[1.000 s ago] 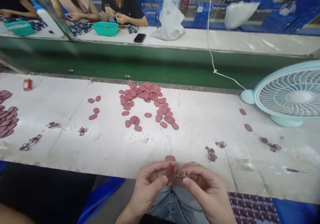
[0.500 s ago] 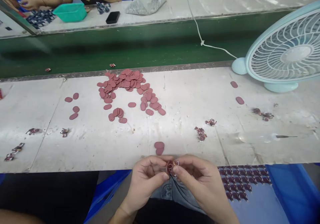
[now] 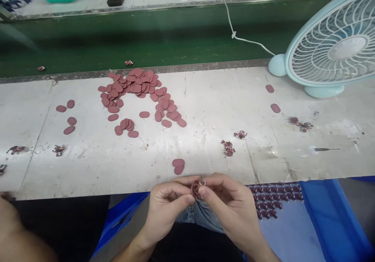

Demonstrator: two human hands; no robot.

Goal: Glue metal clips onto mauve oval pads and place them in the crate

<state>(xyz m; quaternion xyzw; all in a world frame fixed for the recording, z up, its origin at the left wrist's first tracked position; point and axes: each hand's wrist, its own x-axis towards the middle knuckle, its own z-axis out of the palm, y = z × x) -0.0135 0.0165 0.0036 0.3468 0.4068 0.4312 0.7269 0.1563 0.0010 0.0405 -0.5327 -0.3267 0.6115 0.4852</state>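
My left hand and my right hand meet just in front of the table's near edge. Between their fingertips is a small dark-red curled piece with a light, gold-toned edge on its right. Thumb and fingers of both hands pinch it; the fingers partly cover its shape. Two overlapping dark-red oval discs lie on the table right beyond my fingers. Farther back spreads a big loose pile of the same oval discs. Small dark-red crumpled-looking pieces lie to the right of the two discs.
A light-blue fan stands at the right, its white cable running back. Near it lies a clear bottle with a thin dark tip. Rows of finished-looking dark pieces sit in a blue tray. Another person's arm is at lower left.
The view has tilted down and shifted right, so things sit higher and farther left. Another person's arm has come farther in at the left. Both my hands still pinch the curled piece.
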